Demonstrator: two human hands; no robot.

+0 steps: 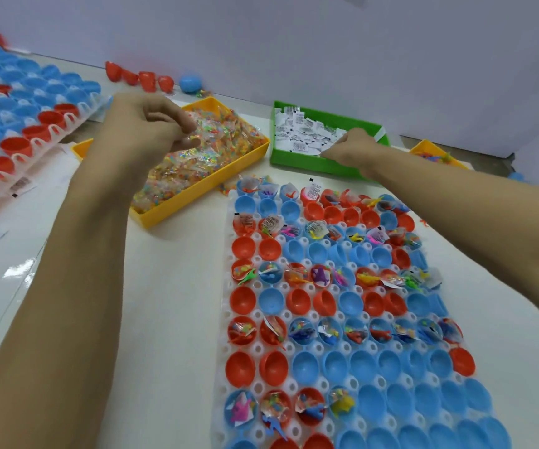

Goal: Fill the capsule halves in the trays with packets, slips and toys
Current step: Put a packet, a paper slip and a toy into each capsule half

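Note:
A white tray [226, 319] in front of me holds red and blue capsule halves [244, 301]; alternate rows carry packets, slips and small toys, the rows between them are bare. My left hand [151, 124] hovers over the yellow bin [197, 196] of clear candy packets [203, 147], its fingers curled and pinching a packet. My right hand [349, 147] reaches into the green bin [297, 162] and pinches one of the white paper slips [304, 131].
A second tray [67, 124] of red and blue halves lies at the far left. Loose red halves [138, 79] and a blue capsule [190, 83] sit by the back wall. Another yellow bin [436, 155] with toys shows behind my right forearm.

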